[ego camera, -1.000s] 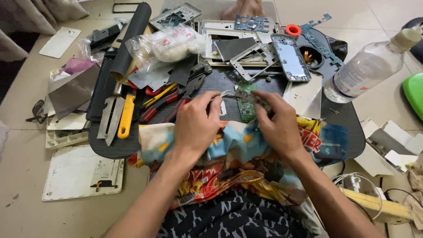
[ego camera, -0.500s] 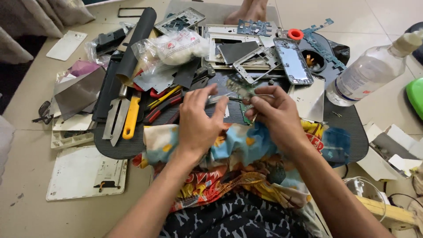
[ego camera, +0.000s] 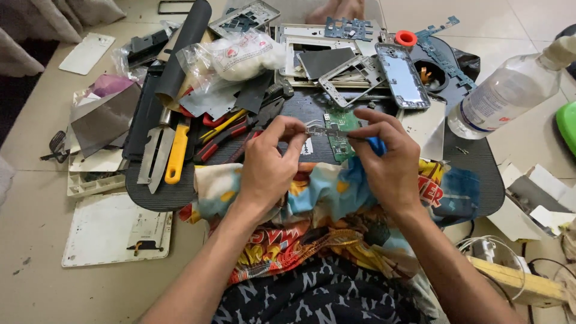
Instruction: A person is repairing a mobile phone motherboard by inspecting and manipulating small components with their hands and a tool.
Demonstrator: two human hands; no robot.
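Both hands (ego camera: 270, 168) higher now, thin metal strip (ego camera: 324, 129) between fingers (ego camera: 367, 127).

Makeshift phone-repair spot on a home's beige tiled floor (ego camera: 36, 198), black ribbed work mat (ego camera: 474, 162) crowded with grey metal phone frames (ego camera: 401, 75), green circuit board (ego camera: 339, 133), red-handled pliers (ego camera: 219, 135), yellow-handled utility knife (ego camera: 177, 151)

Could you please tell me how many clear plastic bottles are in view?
1: a clear plastic bottle lies tilted at the right edge of the dark mat. Others may be hidden under clutter.
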